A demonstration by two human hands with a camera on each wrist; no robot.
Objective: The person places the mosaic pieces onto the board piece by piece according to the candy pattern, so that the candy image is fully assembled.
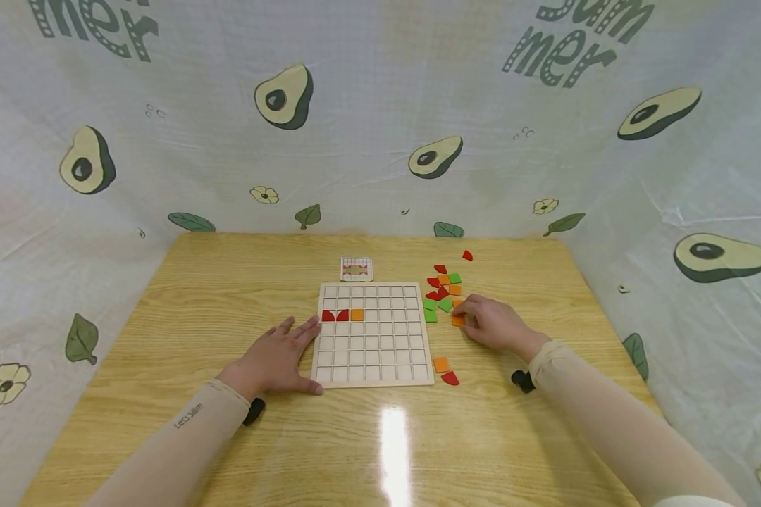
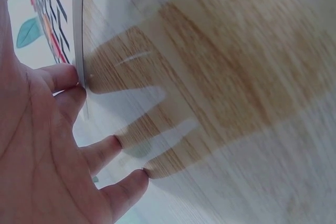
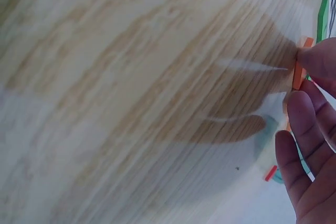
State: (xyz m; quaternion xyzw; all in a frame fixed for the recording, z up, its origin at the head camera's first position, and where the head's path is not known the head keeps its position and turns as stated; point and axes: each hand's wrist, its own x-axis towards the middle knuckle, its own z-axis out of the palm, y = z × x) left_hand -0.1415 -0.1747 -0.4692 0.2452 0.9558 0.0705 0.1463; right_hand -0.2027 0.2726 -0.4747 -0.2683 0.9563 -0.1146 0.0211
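Observation:
A pale wooden grid board lies in the middle of the table. In one of its rows sit two red quarter-circle tiles and an orange square tile. My left hand rests beside the board with fingers spread, fingertips at its left edge and thumb at the near corner. To the right of the board, my right hand pinches an orange square tile between thumb and fingers, low over the table. Another orange tile lies partly hidden by that hand.
Several red, orange and green tiles are scattered right of the board. Nearer me lie an orange square and a red quarter-circle. A small pattern card lies behind the board. Printed cloth hangs around the table.

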